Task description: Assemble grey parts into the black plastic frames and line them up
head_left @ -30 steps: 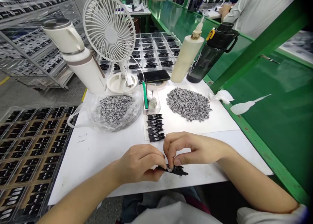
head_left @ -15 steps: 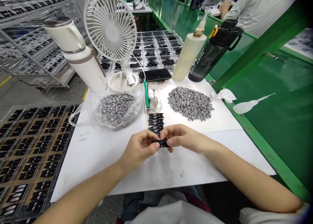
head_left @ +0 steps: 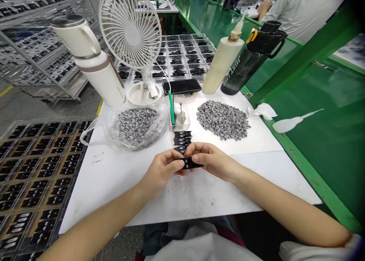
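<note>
From my head camera I look down at my left hand (head_left: 162, 169) and right hand (head_left: 212, 161), both pinching a small black plastic piece (head_left: 190, 163) between thumbs and fingertips, fingers curled, with the piece held just above the white tabletop (head_left: 216, 200). The piece sits just in front of a short row of similar black pieces (head_left: 181, 137), and that row lies directly in front of my landmark, a small clear box (head_left: 180, 123) holding a green-handled tool (head_left: 171, 109). To the box's right lies a heap of small gray patterned parts (head_left: 222, 120); to its left, more of them fill a clear plastic bag (head_left: 137, 126). Behind the box are a black phone (head_left: 181, 86) and a white fan (head_left: 131, 27), with a stacked cream flask (head_left: 97, 73) further left. Also behind it and to the right stand a cream glue bottle (head_left: 222, 65) and a dark water bottle (head_left: 245, 71), whose white side lettering I can only partly make out. Far left of the box, black parts fill a large tray (head_left: 37, 177) above a gray floor (head_left: 85, 105). Far right runs a green bench (head_left: 322, 147), and beyond it a co-worker (head_left: 305, 14) sits working
</note>
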A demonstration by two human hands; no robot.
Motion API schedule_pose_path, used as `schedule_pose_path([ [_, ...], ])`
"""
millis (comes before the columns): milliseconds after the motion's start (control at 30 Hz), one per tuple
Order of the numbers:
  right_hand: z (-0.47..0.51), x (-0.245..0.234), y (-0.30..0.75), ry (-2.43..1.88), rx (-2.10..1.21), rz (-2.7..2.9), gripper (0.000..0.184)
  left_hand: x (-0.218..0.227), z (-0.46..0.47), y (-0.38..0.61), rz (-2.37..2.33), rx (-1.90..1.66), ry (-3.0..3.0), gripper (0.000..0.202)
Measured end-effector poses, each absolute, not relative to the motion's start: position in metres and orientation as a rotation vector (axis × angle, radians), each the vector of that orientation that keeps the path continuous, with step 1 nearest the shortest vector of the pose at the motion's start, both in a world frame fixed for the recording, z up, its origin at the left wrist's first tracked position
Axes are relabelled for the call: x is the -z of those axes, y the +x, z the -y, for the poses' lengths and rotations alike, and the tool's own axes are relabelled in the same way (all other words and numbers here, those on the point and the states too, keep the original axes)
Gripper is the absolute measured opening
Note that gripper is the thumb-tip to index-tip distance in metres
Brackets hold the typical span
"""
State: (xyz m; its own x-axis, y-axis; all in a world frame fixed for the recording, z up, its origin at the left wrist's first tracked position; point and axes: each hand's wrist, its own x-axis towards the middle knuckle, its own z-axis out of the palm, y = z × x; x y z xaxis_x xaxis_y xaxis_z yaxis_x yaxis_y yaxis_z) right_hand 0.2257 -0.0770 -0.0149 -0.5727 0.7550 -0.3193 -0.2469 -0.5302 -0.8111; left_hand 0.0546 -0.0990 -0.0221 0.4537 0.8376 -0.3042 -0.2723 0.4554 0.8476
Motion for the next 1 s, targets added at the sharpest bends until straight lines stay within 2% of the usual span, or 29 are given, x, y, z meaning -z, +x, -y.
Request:
schedule_pose_path([
  [333,0.0779,0.0178,0.2222,-0.856,-2.103,0.94,0.016,0.0202,0.0998,0.0544,-0.796,-0.843,0.697,0.014],
  [1000,0.078,0.0197,0.2227,-0.973,-1.981,1.171,0.021,0.025,0.0998,0.0538,-0.849,-0.868,0.658,0.013],
])
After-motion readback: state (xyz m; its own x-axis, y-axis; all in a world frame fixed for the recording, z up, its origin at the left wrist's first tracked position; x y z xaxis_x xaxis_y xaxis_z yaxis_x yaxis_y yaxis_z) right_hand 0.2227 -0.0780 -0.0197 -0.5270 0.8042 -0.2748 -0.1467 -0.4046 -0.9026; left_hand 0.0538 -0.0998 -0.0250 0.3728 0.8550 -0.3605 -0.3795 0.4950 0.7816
